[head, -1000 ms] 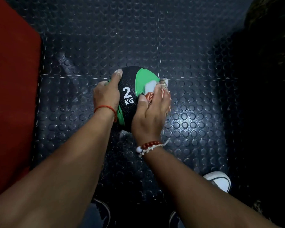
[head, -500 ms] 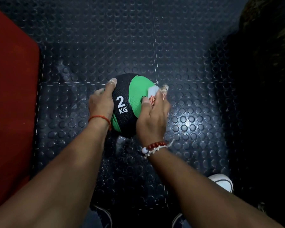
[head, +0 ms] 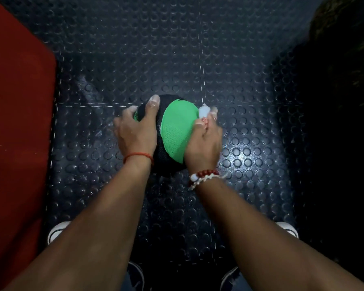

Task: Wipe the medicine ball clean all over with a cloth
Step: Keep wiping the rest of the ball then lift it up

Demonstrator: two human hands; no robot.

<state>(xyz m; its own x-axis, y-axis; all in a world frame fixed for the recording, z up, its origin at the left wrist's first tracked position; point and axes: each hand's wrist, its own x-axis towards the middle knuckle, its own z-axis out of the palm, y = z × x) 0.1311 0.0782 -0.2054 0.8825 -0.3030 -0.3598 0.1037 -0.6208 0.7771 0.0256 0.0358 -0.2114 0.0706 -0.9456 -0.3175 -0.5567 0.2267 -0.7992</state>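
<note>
A black and green medicine ball [head: 173, 133] is held above the studded floor, its green panel facing me. My left hand [head: 137, 133] grips its left side, thumb laid over the top of the black part. My right hand [head: 204, 143] lies against the ball's right side and holds a small white cloth [head: 204, 111] with a red mark between its fingers and the ball. Most of the cloth is hidden under that hand. The ball's underside and far side are out of sight.
Black rubber floor tiles [head: 250, 154] with round studs lie all around. A red padded mat [head: 15, 143] runs along the left edge. A dark mass [head: 345, 101] fills the right side. White shoe tips [head: 57, 229] show by my arms.
The ball has turned: the "2 KG" print is gone from sight and the green panel faces up. My right hand with the cloth has slid toward the ball's right edge.
</note>
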